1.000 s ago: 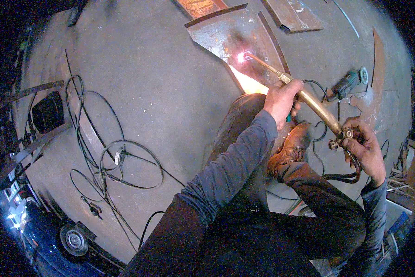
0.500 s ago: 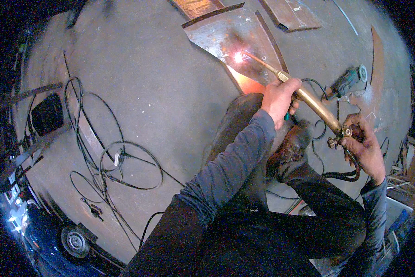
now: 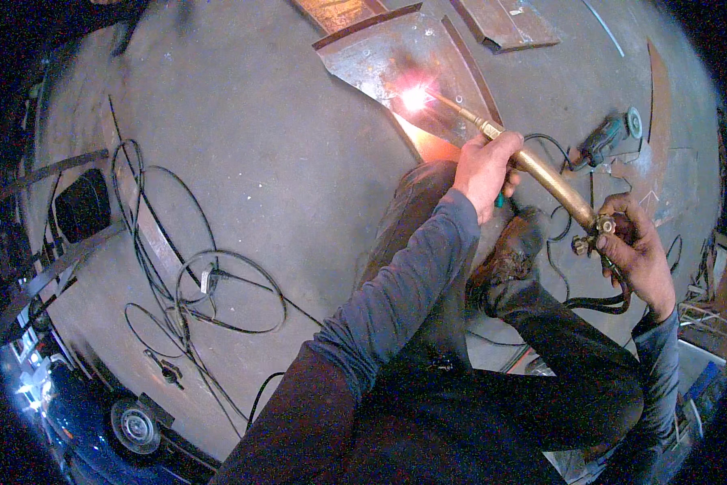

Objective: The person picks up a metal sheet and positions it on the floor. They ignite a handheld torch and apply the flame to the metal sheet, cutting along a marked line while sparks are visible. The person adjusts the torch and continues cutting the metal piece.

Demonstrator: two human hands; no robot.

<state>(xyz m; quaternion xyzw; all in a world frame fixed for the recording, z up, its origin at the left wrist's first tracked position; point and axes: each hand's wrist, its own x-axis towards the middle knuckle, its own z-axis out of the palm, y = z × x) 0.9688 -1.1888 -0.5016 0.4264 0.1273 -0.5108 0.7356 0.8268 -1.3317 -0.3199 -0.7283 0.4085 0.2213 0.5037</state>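
A brass gas torch [image 3: 559, 183] slants from lower right to upper left. My left hand [image 3: 485, 171] wraps round its barrel near the neck; a small green item [image 3: 500, 200] shows below those fingers. At the torch's rear end, my right hand [image 3: 638, 252] is closed at the valve knobs [image 3: 596, 233], with black hoses [image 3: 610, 305] trailing beneath. The torch tip points at a bright white glow on a rust-brown flanged metal piece [image 3: 452, 69]. Part of that metal shines orange beside my knee. Glare hides the exact spot under the tip.
An angle grinder [image 3: 604, 143] lies on the floor at the right, near a rusty metal strip [image 3: 659, 121]. Another bent metal piece [image 3: 513, 24] is at the far side. Looped black cables [image 3: 187, 315] spread on the left, and a dark vehicle [image 3: 80, 412] stands at lower left.
The glow at the torch tip has grown larger and brighter. The view has shifted slightly; both hands keep the same hold on the torch.
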